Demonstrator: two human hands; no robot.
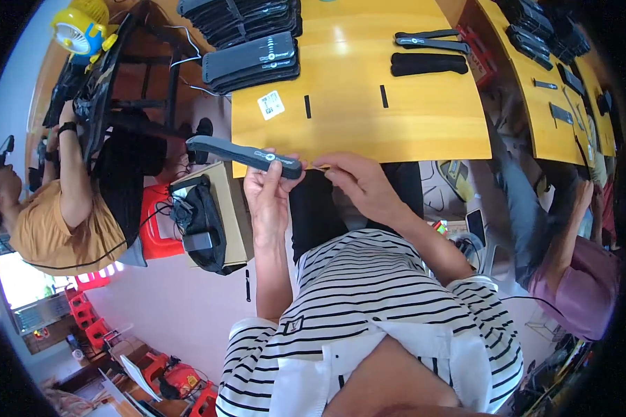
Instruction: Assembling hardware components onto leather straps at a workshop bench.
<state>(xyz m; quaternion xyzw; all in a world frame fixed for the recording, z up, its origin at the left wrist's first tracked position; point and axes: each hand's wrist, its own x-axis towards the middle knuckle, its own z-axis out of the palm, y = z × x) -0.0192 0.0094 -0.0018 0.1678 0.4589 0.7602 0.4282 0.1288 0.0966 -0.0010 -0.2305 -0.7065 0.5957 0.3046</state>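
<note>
Just off the near edge of the yellow table (355,132), my left hand (266,201) is closed around one end of a bundle of dark grey straps (226,148). They are long and flat with rounded ends, and the top one bears a pale printed mark near my thumb. The bundle's other end points to the left. My right hand (368,189) is beside that gripped end, thumb and forefinger pinched together. A thin yellowish thing shows at its fingertips, too small to name.
Tall piles of dark straps (250,62) stand at the table's back left. More straps (430,64) lie at the right, and a white label sheet (270,105) lies near the left edge. Two people work nearby, left and right. A cardboard box (235,208) with a black bag stands left.
</note>
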